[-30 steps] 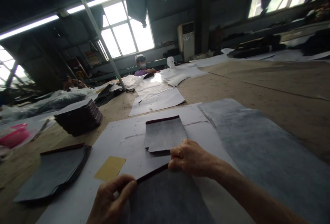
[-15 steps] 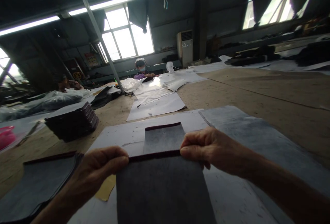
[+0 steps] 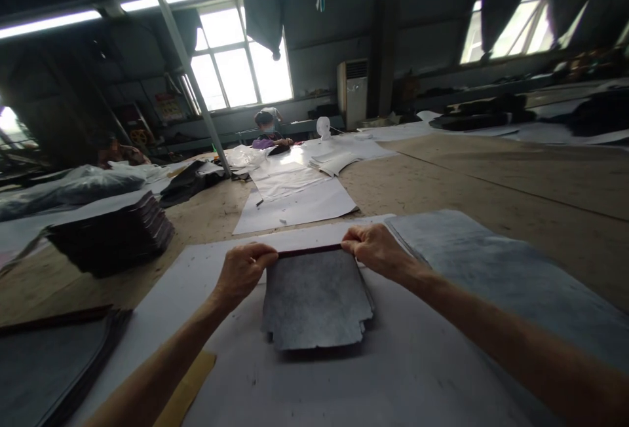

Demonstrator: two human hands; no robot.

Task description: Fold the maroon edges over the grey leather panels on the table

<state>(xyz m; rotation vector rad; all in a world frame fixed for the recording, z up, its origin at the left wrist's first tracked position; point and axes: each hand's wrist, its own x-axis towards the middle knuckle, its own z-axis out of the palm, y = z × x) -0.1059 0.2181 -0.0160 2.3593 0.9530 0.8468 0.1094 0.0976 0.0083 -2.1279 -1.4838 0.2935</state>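
A grey fabric piece (image 3: 317,299) with a dark red folded top edge lies stretched between my hands. My left hand (image 3: 246,270) pinches its upper left corner, and my right hand (image 3: 376,250) pinches the upper right corner. Other layers of similar pieces show under its notched lower edge, over the white paper sheet (image 3: 275,394). To the left is a stack of grey pieces (image 3: 54,365) with dark red edges. A yellow piece (image 3: 189,388) sits partly hidden behind my left forearm.
A tall stack of dark pieces (image 3: 113,230) stands at left, near a plastic-wrapped bundle (image 3: 73,185). Large grey sheets (image 3: 501,276) lie at right. Farther back are a metal pole (image 3: 194,80), white papers (image 3: 299,204), a small white fan (image 3: 323,128) and a masked person (image 3: 268,132).
Both hands have moved forward, carrying the grey piece away from me onto the smaller piece that lay on the paper. The whole held piece now shows, including its notched lower edge.
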